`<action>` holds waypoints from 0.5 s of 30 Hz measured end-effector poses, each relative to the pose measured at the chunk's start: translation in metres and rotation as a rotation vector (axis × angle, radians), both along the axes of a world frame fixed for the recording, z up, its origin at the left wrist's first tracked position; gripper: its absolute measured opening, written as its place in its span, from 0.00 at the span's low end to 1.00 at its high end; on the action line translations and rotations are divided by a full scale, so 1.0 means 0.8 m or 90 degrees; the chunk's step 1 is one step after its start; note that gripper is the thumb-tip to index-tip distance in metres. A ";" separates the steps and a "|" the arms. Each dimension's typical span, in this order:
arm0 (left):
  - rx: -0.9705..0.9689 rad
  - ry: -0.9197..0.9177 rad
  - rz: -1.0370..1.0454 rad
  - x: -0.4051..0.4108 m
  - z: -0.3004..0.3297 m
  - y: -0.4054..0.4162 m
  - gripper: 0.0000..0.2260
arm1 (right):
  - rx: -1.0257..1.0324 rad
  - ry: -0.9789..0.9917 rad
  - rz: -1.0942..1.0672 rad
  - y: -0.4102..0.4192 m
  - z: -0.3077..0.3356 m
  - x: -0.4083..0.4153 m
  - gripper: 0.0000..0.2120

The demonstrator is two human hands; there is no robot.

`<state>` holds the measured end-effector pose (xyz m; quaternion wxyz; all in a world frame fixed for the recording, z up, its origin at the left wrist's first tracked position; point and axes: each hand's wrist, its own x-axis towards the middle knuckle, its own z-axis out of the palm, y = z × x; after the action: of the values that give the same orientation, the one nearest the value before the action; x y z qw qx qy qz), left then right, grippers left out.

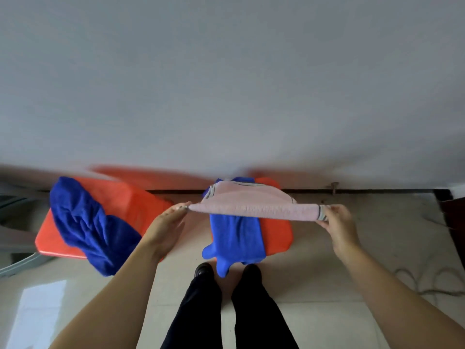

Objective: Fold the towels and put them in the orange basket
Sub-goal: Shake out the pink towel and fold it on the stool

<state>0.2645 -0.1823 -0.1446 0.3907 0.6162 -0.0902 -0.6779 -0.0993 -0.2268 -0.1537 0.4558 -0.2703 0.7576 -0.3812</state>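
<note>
While both hands' fingers pinch its ends, the pink towel stretches taut between them.

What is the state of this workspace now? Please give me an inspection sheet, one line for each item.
Surface: pale tiled floor; no table seen.
Job's things: pink striped-edge cloth towel stretched in the air between both hands; blue cloth towel draped over the right orange plastic basket; crumpled blue cloth towel lying on the left orange plastic piece, blurred.
Clutter: nothing seen.
Hands: left hand pinches one towel end; right hand grips the other end.
Cables: pale cord looped on the floor at right.
Surroundings: grey wall; dark trousers and shoes below; grey metal frame at left.
</note>
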 end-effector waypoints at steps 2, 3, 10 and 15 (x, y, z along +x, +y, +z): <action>0.032 -0.002 0.024 0.010 -0.047 0.041 0.10 | 0.062 0.007 0.003 0.039 -0.033 -0.006 0.09; 0.056 0.001 0.019 0.010 -0.065 0.056 0.10 | 0.091 0.010 0.001 0.056 -0.052 -0.009 0.08; 0.113 -0.037 -0.022 0.006 -0.126 0.054 0.07 | 0.188 0.034 0.011 0.081 -0.129 -0.011 0.02; 0.051 -0.187 -0.025 -0.008 -0.159 -0.042 0.07 | 0.147 0.068 0.023 0.013 -0.166 -0.012 0.03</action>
<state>0.2584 -0.2156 -0.2722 0.3350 0.7218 -0.1316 -0.5912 -0.1086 -0.2161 -0.2865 0.4498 -0.2493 0.8146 -0.2683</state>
